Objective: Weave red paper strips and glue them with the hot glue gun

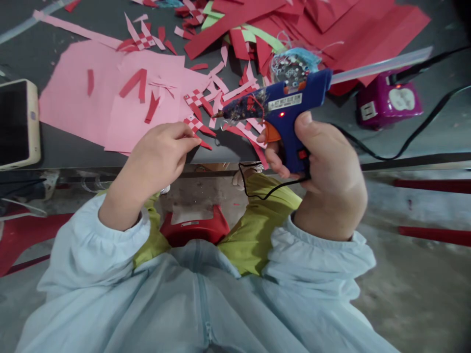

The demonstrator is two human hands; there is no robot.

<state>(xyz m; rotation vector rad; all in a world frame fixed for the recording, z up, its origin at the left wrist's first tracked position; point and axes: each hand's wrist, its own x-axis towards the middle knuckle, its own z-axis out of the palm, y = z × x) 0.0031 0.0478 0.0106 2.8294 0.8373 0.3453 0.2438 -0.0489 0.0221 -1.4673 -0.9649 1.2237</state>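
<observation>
My right hand [327,152] is wrapped round the handle of a blue hot glue gun [290,110], its fingers at the orange trigger [272,132]. A red light glows on the gun's side, and a clear glue stick [382,64] juts from its back. The nozzle points left, above the paper pieces. My left hand [162,152] pinches a small woven red-and-pink paper fish [194,123] near the table's front edge. Just behind it lies another woven paper fish [194,99], close to the nozzle tip.
Pink sheets [84,98] with red scraps lie at left, beside a phone [18,125]. Red paper [353,34] is heaped at the back right. A bag of small beads or eyes [290,68] sits behind the gun. A purple power cube [388,100] with black cords [412,139] stands at right.
</observation>
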